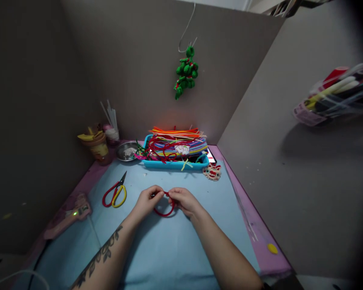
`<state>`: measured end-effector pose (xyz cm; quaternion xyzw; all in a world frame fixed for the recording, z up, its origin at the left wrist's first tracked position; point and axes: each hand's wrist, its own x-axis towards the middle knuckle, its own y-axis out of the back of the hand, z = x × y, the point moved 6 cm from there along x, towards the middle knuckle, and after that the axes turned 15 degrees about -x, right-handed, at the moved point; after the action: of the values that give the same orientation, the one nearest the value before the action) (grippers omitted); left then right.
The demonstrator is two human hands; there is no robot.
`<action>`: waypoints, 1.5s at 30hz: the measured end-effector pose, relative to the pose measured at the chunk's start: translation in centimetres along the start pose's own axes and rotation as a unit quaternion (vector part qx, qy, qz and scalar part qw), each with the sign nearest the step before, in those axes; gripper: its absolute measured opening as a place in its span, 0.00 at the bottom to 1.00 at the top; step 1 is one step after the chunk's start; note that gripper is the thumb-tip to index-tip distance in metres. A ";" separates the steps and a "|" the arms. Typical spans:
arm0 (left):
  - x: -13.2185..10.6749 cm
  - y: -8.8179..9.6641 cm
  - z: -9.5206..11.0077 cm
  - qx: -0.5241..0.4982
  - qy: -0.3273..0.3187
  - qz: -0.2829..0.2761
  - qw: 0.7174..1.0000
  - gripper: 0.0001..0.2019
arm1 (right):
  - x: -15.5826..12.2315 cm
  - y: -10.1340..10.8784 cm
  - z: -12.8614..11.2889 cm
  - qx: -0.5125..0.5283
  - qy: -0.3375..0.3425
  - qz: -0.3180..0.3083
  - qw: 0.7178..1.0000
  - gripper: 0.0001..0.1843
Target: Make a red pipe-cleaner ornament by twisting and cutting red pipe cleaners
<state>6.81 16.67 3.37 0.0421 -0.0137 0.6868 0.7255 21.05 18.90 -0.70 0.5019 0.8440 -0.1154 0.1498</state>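
A red pipe cleaner (pixel 164 215) is bent into a ring over the middle of the blue cloth. My left hand (pixel 149 199) pinches it at the upper left, thumb against fingers. On the other side my right hand (pixel 183 199) grips it at the upper right. The fingertips of both hands come close together at the top of the ring, partly hiding the pipe cleaner's ends. To the left of my left hand lie scissors (pixel 118 190) with one red and one yellow handle, their blades pointing away.
A blue tray (pixel 175 165) heaped with colourful pipe cleaners stands at the back, beside a metal bowl (pixel 124 152). A pink glue gun (pixel 69 219) lies at left. A lion-face piece (pixel 212 172) rests near the tray; a green ornament (pixel 186 72) hangs above.
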 end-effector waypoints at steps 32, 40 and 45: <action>-0.1 -0.6 -0.3 -0.099 0.049 -0.041 0.993 0.11 | -0.5 -1.5 1.0 0.144 -0.071 -0.137 0.978 0.11; -0.2 -0.4 0.2 -0.086 0.070 -0.031 0.993 0.10 | -0.6 -0.9 -0.1 -0.008 0.009 -0.078 0.997 0.13; -0.4 -0.5 -0.3 -0.111 0.112 -0.004 0.987 0.09 | -1.2 -0.7 -2.2 -0.276 0.163 0.013 0.947 0.06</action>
<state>7.28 16.24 3.03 -0.1164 -0.0083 0.6787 0.7251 20.73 18.36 1.84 0.4638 0.8493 0.2072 0.1437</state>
